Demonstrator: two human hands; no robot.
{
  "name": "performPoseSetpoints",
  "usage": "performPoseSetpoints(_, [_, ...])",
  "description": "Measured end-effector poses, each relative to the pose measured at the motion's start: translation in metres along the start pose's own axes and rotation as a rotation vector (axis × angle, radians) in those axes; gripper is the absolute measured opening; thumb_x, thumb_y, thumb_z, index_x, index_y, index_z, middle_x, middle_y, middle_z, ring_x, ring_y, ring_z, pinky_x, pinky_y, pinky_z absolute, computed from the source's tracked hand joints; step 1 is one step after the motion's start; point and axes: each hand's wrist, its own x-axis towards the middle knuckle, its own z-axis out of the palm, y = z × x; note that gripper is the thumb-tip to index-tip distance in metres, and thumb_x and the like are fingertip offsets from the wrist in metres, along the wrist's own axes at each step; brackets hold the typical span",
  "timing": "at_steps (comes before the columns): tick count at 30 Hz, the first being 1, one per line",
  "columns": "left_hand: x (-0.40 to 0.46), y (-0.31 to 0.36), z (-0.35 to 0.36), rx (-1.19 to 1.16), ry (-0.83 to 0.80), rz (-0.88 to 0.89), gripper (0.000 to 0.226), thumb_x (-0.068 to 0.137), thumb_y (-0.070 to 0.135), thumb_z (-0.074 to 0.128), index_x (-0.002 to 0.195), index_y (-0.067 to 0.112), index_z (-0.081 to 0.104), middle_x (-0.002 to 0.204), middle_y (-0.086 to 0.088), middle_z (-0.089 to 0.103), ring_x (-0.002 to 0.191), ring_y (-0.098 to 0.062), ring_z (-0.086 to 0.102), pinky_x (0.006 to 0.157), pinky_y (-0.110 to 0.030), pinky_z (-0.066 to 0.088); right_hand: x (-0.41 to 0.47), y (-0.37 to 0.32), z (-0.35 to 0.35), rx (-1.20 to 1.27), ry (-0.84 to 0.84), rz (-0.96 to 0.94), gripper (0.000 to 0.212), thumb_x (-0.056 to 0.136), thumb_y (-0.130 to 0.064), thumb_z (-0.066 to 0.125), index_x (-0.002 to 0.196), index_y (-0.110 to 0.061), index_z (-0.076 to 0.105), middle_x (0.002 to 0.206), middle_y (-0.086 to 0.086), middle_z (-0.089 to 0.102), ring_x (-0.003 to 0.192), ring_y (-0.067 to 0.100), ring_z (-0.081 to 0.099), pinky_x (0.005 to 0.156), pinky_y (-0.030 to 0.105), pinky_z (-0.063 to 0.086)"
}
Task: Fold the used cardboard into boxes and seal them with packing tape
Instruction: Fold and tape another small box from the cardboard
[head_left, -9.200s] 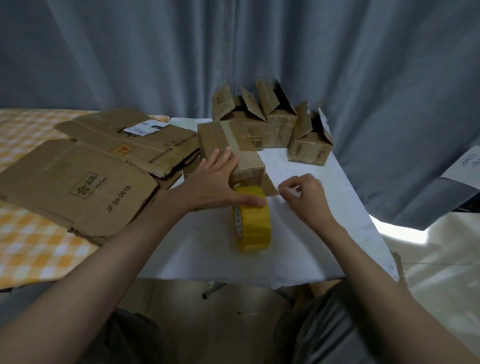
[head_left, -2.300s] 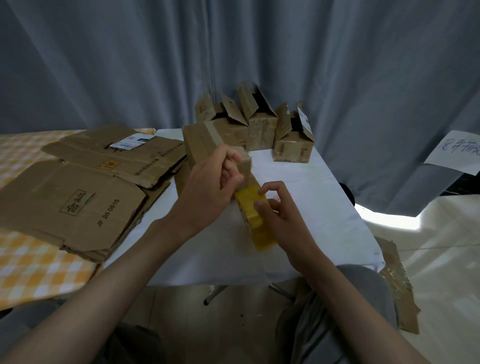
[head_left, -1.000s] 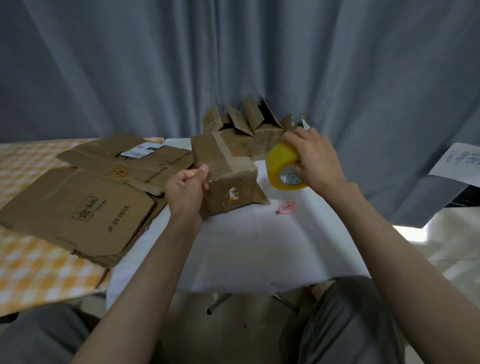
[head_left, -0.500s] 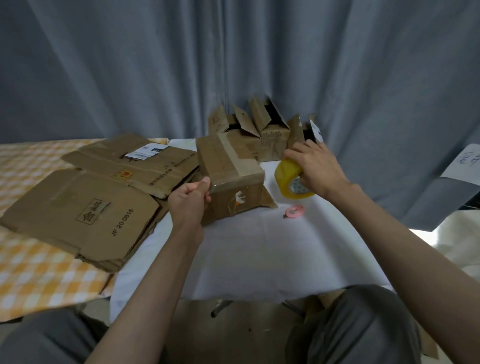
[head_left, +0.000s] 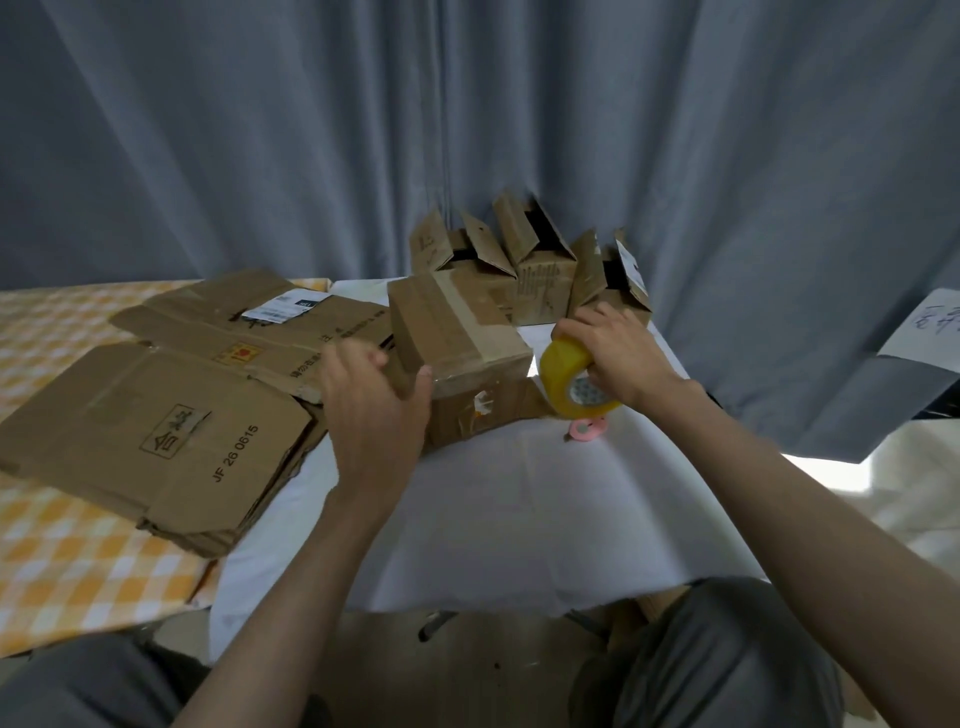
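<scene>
Seen from the head camera, a person's left hand (head_left: 376, 405) grips the near corner of a closed cardboard box (head_left: 457, 358) standing on a white table (head_left: 519, 509), thumb on the front face and fingers curled round the side. The right hand (head_left: 613, 348), fingers clamped on a yellow tape roll (head_left: 571, 384), holds it just right of the box, above a small pink ring (head_left: 589, 428). Three boxes with flaps open (head_left: 524, 270) wait by the curtain. Pulled at a slant, the tape could wrinkle or miss the seam; a loose grip could let the box slide. The flattened cardboard (head_left: 156, 431) at left reads "JF 26 0615" beside a boxed stamp of characters.
</scene>
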Motion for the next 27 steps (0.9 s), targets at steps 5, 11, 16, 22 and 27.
performPoseSetpoints(5, [-0.008, 0.045, 0.028, 0.156, -0.283, 0.554, 0.050, 0.099, 0.020, 0.056, 0.145, 0.003, 0.045, 0.153, -0.016, 0.041, 0.141, -0.029, 0.039, 0.119, -0.039, 0.024, 0.003, -0.001, 0.000, 0.000, -0.003, 0.001, 0.059, 0.078, -0.010, 0.074, 0.129, -0.028, 0.052, 0.128, 0.002, 0.055, 0.117, 0.026, 0.047, 0.084, 0.033, 0.028])
performPoseSetpoints(11, [0.007, 0.032, 0.049, 0.437, -0.506, 0.655, 0.073, 0.099, 0.015, 0.051, 0.159, 0.014, 0.010, 0.167, -0.004, 0.011, 0.153, -0.017, 0.009, 0.116, -0.024, -0.008, -0.003, 0.005, -0.009, -0.021, 0.009, -0.003, 0.059, 0.078, -0.005, 0.067, 0.130, -0.028, 0.052, 0.129, 0.001, 0.055, 0.117, 0.026, 0.047, 0.085, 0.035, 0.032])
performPoseSetpoints(16, [0.008, 0.009, 0.026, 0.311, -0.475, 0.676, 0.077, 0.086, -0.006, 0.054, 0.156, 0.017, 0.030, 0.162, 0.000, 0.029, 0.150, -0.015, 0.025, 0.121, -0.028, 0.014, -0.004, -0.010, -0.013, 0.008, 0.044, -0.045, 0.061, 0.077, -0.003, 0.069, 0.130, -0.028, 0.052, 0.125, 0.002, 0.056, 0.115, 0.025, 0.048, 0.086, 0.035, 0.033])
performPoseSetpoints(22, [0.019, -0.009, -0.005, 0.302, -0.467, 0.693, 0.083, 0.073, -0.012, 0.061, 0.147, 0.021, 0.048, 0.152, 0.003, 0.047, 0.137, -0.017, 0.049, 0.100, -0.036, 0.051, -0.014, -0.036, -0.010, 0.162, -0.016, -0.044, 0.059, 0.078, -0.005, 0.070, 0.131, -0.027, 0.053, 0.123, 0.004, 0.059, 0.113, 0.028, 0.054, 0.074, 0.032, 0.036])
performPoseSetpoints(27, [0.017, -0.017, -0.009, 0.314, -0.527, 0.695, 0.079, 0.082, 0.002, 0.071, 0.151, 0.027, 0.041, 0.156, 0.009, 0.040, 0.140, -0.012, 0.043, 0.090, -0.030, 0.054, -0.027, -0.043, 0.002, 0.287, -0.155, 0.010, 0.064, 0.081, -0.019, 0.073, 0.137, -0.029, 0.046, 0.130, 0.002, 0.056, 0.120, 0.027, 0.052, 0.086, 0.036, 0.047])
